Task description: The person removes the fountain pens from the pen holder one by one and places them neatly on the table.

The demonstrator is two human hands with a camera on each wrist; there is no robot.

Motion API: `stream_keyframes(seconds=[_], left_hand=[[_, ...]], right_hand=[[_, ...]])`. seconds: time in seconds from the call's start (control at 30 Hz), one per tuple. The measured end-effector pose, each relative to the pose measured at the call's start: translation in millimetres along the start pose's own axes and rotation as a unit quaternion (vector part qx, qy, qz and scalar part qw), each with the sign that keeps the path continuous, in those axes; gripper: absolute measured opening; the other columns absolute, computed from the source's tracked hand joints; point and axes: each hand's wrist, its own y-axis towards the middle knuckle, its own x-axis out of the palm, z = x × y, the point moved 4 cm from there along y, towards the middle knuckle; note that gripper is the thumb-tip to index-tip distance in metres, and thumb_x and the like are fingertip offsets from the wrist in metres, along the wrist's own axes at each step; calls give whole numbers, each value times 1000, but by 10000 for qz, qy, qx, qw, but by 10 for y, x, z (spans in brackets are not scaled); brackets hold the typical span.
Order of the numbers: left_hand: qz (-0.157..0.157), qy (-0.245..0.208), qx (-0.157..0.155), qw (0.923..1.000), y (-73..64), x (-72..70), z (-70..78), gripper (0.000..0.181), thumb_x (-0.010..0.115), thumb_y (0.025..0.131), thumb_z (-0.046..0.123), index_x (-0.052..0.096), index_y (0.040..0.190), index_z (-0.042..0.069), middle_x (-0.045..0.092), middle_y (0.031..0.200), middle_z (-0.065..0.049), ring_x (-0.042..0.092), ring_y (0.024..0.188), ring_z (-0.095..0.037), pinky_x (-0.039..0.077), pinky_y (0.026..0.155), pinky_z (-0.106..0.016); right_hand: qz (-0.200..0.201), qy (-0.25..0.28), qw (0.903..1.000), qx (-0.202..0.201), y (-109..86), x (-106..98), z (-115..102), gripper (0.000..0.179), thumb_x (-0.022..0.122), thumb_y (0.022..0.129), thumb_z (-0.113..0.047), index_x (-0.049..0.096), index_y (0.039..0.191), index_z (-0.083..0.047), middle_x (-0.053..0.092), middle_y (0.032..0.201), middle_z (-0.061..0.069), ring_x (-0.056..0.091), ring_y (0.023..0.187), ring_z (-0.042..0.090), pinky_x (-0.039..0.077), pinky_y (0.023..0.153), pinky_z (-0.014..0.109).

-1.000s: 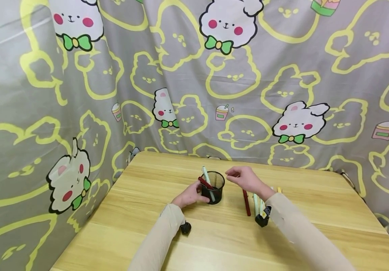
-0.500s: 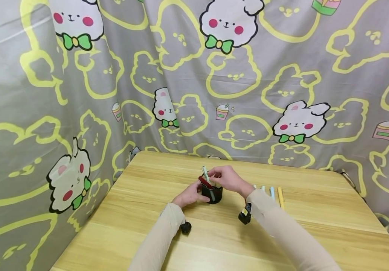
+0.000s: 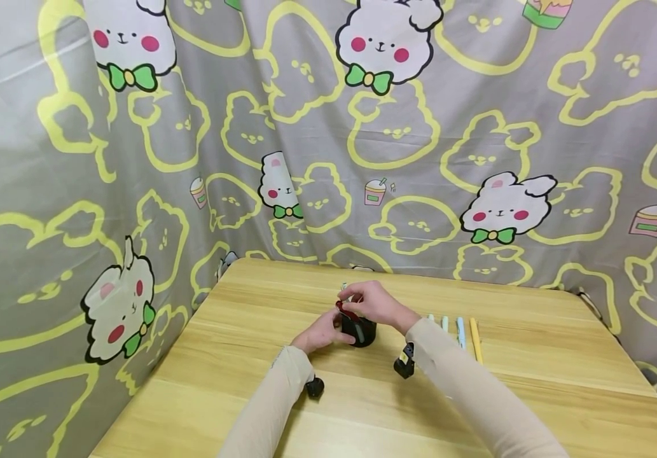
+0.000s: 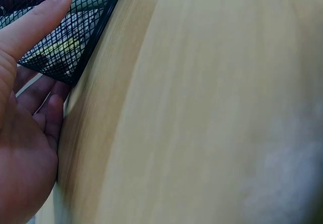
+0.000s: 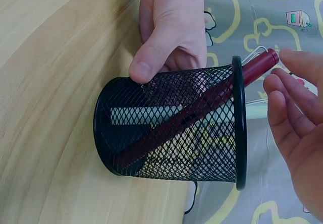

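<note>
My left hand (image 3: 319, 332) holds the black mesh pen holder (image 3: 360, 332) from its left side, thumb across the front, fingers round behind. A dark red pen (image 5: 257, 65) leans inside it, with its clip end above the rim. Beside this pen, a pale green pen (image 5: 144, 115) also stands in the holder, partly hidden behind the mesh. My right hand (image 3: 376, 304) hovers over the holder's mouth with bent fingers. One fingertip is at the red pen's end, and the others stay apart from it; no grip on the pen shows.
To the right on the wooden table (image 3: 236, 318) lie several pens, among them a light blue pen (image 3: 461, 332) and a yellow pen (image 3: 476, 340). My right sleeve covers part of that area. A patterned grey curtain (image 3: 317, 127) hangs along the table's far and left sides.
My right hand has moved left from beside the holder to over its mouth, reaching the red pen's end. My left hand keeps its hold on the holder.
</note>
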Motion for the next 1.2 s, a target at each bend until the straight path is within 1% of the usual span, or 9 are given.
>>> stream_keyframes(seconds=[0.17, 0.43, 0.5, 0.57, 0.67, 0.73, 0.87, 1.03, 1.2], left_hand=[[-32, -36, -68, 10000, -12, 15, -1, 67, 78, 77, 7, 46, 136, 12, 47, 138, -4, 42, 126, -22, 30, 105, -42], [-45, -58, -108, 9999, -18, 21, -7, 70, 78, 78, 7, 44, 139, 13, 46, 140, -3, 40, 128, -21, 30, 106, -40], [-94, -32, -89, 9999, -52, 19, 71, 69, 77, 78, 6, 44, 139, 11, 44, 142, -5, 39, 129, -23, 29, 106, -41], [-116, -42, -100, 9999, -53, 21, 75, 70, 76, 78, 5, 44, 140, 10, 42, 143, -6, 37, 131, -25, 29, 106, -42], [-130, -74, -108, 9998, -50, 36, 64, 71, 76, 79, 5, 43, 141, 9, 42, 143, -8, 38, 130, -26, 29, 106, -43], [-92, -109, -131, 9998, -14, 48, -29, 73, 77, 78, 6, 42, 142, 11, 42, 143, -6, 38, 130, -25, 29, 106, -43], [-60, -121, -58, 9999, -3, 48, -44, 72, 78, 77, 6, 44, 140, 12, 47, 139, -5, 42, 126, -22, 30, 105, -40], [-99, -113, 92, 9998, 12, 34, -31, 68, 78, 77, 6, 47, 137, 13, 51, 135, -3, 46, 123, -20, 32, 103, -38], [-87, -83, 132, 9998, 27, 16, -21, 66, 78, 77, 6, 48, 136, 13, 54, 132, -3, 47, 121, -20, 33, 102, -39]], right_hand=[[-57, 34, 10000, -50, 14, 28, -4, 17, 67, 88, -9, 71, 105, -7, 69, 93, 1, 61, 72, 8, 51, 63, 24], [-168, -167, 9997, -19, 33, 69, -5, 19, 68, 88, -11, 70, 107, -9, 69, 96, 0, 61, 73, 6, 50, 67, 23], [-203, -207, 9996, -3, 36, 75, -8, 20, 68, 88, -11, 69, 108, -9, 69, 96, 0, 60, 72, 5, 50, 67, 23], [-242, -201, 9995, 28, 35, 83, -13, 21, 68, 87, -10, 69, 108, -8, 69, 95, 0, 60, 71, 5, 50, 66, 23], [-274, -176, 9994, 68, 27, 95, -8, 20, 68, 88, -10, 69, 107, -8, 68, 93, -1, 59, 70, 5, 50, 65, 23], [-275, -151, 9995, 49, 18, 96, -7, 19, 67, 88, -9, 69, 107, -8, 68, 92, -1, 60, 71, 6, 50, 65, 23], [-227, -130, 9997, -26, 4, 66, 0, 18, 66, 89, -10, 70, 106, -8, 68, 91, -2, 60, 74, 7, 50, 66, 25], [-129, 49, 9999, -11, -23, -15, 29, 16, 65, 89, -11, 70, 104, -8, 67, 86, -4, 60, 71, 8, 50, 61, 26], [138, 189, 9997, -73, -56, -111, 45, 16, 67, 88, -10, 71, 102, -4, 67, 86, -2, 60, 71, 9, 50, 61, 27]])
